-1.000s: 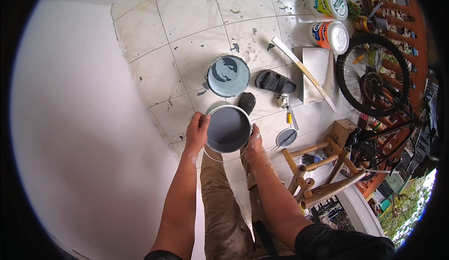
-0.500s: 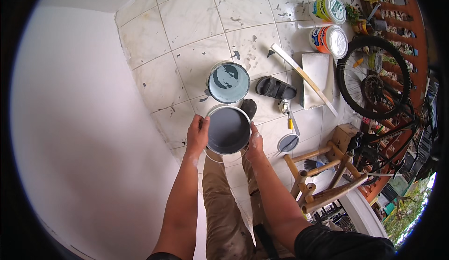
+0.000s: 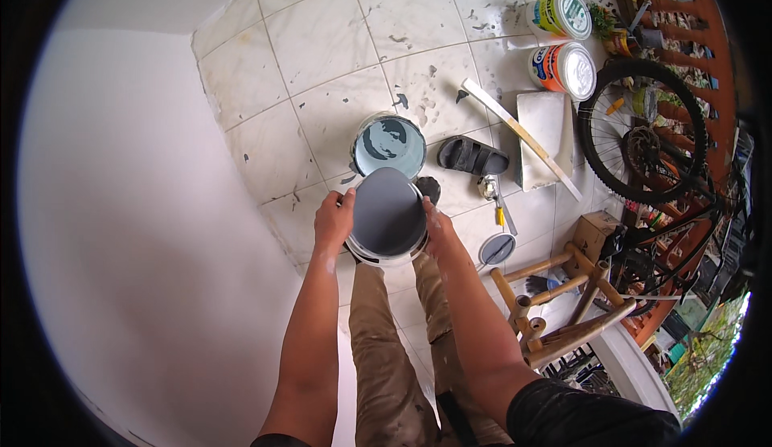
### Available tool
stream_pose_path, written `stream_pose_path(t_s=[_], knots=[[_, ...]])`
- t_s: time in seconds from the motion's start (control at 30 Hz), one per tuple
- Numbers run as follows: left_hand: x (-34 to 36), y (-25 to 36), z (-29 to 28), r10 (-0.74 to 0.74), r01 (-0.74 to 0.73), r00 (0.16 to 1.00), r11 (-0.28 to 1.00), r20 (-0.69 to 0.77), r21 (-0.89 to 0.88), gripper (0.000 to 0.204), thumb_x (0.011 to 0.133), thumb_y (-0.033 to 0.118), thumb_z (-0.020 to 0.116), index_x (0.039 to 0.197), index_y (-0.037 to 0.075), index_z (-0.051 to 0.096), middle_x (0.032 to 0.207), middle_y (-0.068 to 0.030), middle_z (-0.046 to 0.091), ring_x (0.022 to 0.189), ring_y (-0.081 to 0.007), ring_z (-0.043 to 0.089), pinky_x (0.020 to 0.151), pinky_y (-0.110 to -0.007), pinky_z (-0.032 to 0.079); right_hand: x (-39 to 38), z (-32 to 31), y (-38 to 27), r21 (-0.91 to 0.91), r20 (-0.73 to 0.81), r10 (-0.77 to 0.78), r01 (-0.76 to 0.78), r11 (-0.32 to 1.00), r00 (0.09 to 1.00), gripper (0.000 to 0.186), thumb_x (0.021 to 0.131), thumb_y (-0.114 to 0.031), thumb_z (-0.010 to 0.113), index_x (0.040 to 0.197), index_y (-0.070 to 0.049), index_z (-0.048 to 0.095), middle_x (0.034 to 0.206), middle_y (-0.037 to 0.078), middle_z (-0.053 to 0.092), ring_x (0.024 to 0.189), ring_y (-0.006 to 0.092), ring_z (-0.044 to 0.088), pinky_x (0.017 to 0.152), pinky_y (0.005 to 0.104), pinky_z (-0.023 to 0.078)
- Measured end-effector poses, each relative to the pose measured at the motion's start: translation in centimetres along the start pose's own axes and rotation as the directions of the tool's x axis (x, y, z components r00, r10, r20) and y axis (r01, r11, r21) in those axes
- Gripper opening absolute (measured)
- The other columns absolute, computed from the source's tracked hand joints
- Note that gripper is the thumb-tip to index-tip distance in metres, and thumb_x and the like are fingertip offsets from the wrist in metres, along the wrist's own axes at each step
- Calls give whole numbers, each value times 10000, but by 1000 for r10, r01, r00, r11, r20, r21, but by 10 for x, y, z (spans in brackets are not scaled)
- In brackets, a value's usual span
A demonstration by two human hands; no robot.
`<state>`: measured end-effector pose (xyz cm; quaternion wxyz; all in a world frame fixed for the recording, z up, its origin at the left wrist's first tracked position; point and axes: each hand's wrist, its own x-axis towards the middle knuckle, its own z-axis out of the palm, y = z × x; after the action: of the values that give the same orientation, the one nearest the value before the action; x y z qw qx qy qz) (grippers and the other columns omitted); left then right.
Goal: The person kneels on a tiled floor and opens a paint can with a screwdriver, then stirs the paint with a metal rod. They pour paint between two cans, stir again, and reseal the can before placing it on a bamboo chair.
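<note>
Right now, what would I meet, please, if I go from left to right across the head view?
White wall, left hand, held bucket, right hand, yellow-handled tool, pale rectangular panel, bicycle wheel.

a white wall (image 3: 161, 206) meets pale, stained floor tiles (image 3: 322, 55) opposite a reddish-brown railing (image 3: 724, 77).

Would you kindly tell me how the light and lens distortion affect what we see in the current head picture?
In the head view, lines of the tiled floor curve, inside a black rim; foliage at lower right looks partly washed out; the white wall carries soft shading; the paint bucket, left hand and right hand look reasonably sharp.
</note>
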<state>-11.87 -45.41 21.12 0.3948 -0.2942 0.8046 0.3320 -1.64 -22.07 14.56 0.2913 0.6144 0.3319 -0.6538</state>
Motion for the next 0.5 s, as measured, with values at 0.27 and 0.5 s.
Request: stream_pose_path(t_s=[0.27, 0.5], knots=[[15, 17, -6, -65, 64, 998, 995, 20, 73, 562, 1054, 568, 601, 1096, 28, 751, 1057, -207, 797, 1092, -420, 742, 1001, -497, 532, 10, 9, -2, 69, 17, 126, -127, 990, 992, 690, 1097, -623, 569, 1430, -21, 628, 1276, 195, 759, 1059, 348, 767, 848, 538, 618], [19, 21, -8, -99, 94, 994, 989, 44, 114, 560, 1050, 573, 606, 1101, 37, 762, 1089, -180, 805, 1126, -399, 739, 1018, -487, 529, 20, 2, 4, 78, 52, 175, -179, 981, 983, 672, 1095, -629, 565, 1430, -50, 624, 1277, 171, 758, 1029, 340, 765, 838, 559, 609]])
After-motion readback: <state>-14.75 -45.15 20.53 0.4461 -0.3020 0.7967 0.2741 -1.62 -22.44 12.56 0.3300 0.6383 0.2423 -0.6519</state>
